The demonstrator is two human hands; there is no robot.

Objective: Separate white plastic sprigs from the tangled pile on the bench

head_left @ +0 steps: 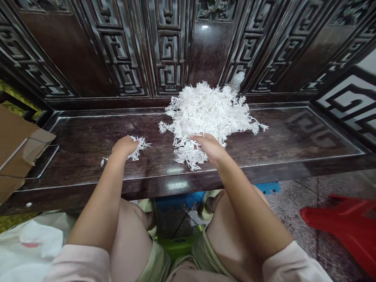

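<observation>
While both forearms reach over the desk's [293, 135] front edge, the two hands work well apart. Left hand [125, 145]: grip looks curled closed over a small bunch [140, 148] of white sprigs, tips fanning out past the thumb; underside fingers hidden, firmness unclear. Right hand [209, 145]: fingers sunk in the near fringe of the white heap [208, 107]; index finger reaches forward over the strands, but I cannot tell whether that grip has anything pinched.

Heap sits toward the back, near the carved panel [210, 47], probably so it has a backstop and stays within arm's reach. Bunch held off to the left, likely to keep its sprigs from tangling with the rest.

Edges: heap's near fringe comes close to the front lip; stray sprigs could snag or drop there. Wood shows between the hands, and a longer stretch right of the heap. Cardboard box [16, 150] and metal rod [48, 162] bound the left end. Clear bottle [236, 81] stands just behind the heap, limiting rearward room.
</observation>
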